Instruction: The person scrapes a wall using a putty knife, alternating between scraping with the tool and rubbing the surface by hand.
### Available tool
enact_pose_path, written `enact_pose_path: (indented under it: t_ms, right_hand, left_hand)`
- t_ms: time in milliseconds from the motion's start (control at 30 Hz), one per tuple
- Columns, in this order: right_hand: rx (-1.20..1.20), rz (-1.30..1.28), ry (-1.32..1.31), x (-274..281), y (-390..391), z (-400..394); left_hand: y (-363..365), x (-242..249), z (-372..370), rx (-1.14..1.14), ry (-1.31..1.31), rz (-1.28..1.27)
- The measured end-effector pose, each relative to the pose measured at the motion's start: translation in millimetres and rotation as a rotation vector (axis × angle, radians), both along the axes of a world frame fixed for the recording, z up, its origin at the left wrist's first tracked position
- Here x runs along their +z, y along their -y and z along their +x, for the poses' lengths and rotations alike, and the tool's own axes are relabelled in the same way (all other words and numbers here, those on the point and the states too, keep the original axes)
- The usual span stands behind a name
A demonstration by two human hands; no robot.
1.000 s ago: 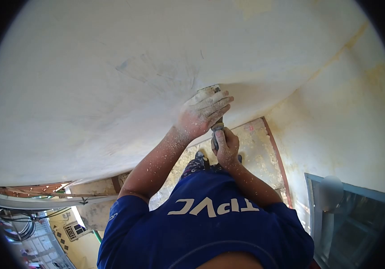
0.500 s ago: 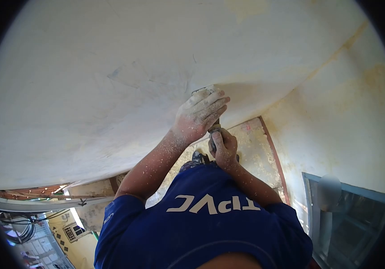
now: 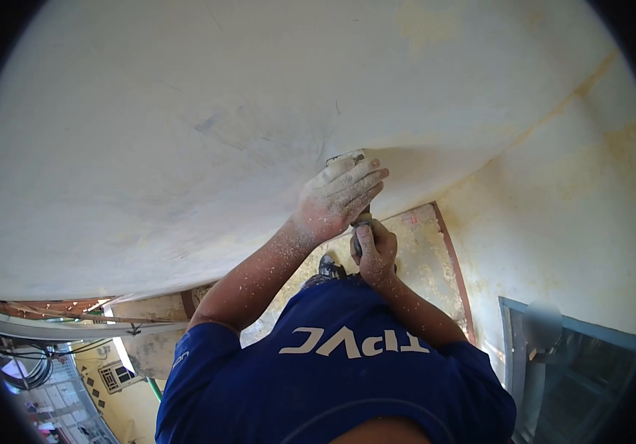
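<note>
My left hand, coated in pale dust, lies with fingers stretched out over the head of a scraper, pressing it to the whitish wall. The scraper's rim pokes out just past my fingertips. Closer to my body, my right hand is closed round its dark handle, thumb on top. Much of the tool is covered by my hands, so its full shape is hidden. White flecks cover my left forearm, and a few show on the right one. Faint grey scuffs mark the wall beyond my hands.
On the right, a second wall with yellowish stains meets this one at a corner. A blue-framed window or door stands lower right. Below are a worn floor and my shoe. Cables hang at lower left.
Both hands, the scraper and the wall scuffs appear slightly lower and farther right, as the view has shifted. How my hands lie on the tool looks the same.
</note>
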State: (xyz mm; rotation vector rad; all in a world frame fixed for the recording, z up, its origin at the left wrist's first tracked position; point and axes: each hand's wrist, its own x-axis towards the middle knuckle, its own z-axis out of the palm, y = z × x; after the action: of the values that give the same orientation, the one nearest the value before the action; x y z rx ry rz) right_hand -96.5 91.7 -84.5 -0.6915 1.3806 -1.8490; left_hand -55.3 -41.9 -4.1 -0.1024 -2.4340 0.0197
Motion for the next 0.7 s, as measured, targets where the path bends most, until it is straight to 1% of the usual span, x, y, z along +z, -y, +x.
enact_pose_path:
  t_ms: [33, 67, 100, 167, 233, 300, 367, 433, 467, 500, 600, 633, 700]
  right_hand:
    - [-0.01, -0.001, 0.04, 3, -2, 4]
    - [0.041, 0.008, 0.075, -7, 0, 0]
    - [0.045, 0.013, 0.08, -7, -2, 0]
    - [-0.003, 0.052, 0.038, -5, -4, -2]
    - [-0.012, 0.03, -0.019, -1, -1, -4]
    - [-0.004, 0.012, 0.085, 5, -2, 1]
    - [0.042, 0.064, 0.118, 2, -2, -1]
    - [0.02, 0.048, 0.038, -5, -6, -1]
    - [0.025, 0.083, 0.022, -4, -10, 1]
    - [0.016, 0.068, 0.013, 1, -2, -2]
    - [0.027, 0.045, 0.182, 13, 1, 2]
    - [0.035, 0.043, 0.182, 9, 1, 3]
    - [0.034, 0.002, 0.127, 3, -4, 6]
  left_hand:
    - [-2, 4, 2, -0.014, 0.007, 0.007]
    - [-1, 5, 5, -0.007, 0.066, 0.011]
    - [-2, 1, 6, -0.003, 0.071, 0.016]
    - [-2, -12, 5, -0.001, 0.018, -0.011]
    - [-2, -3, 2, 0.015, 0.012, -0.027]
    - [0, 8, 4, -0.022, 0.051, -0.023]
    - [0, 2, 6, -0.006, 0.083, -0.026]
    - [-3, -5, 6, 0.002, 0.021, 0.021]
    - [-3, -5, 7, 0.001, 0.016, 0.016]
    - [0, 3, 6, -0.003, 0.016, -0.01]
    - [-3, 8, 7, -0.009, 0.05, -0.026]
    - [1, 10, 6, -0.02, 0.061, -0.065]
    - [-3, 5, 9, -0.03, 0.04, -0.043]
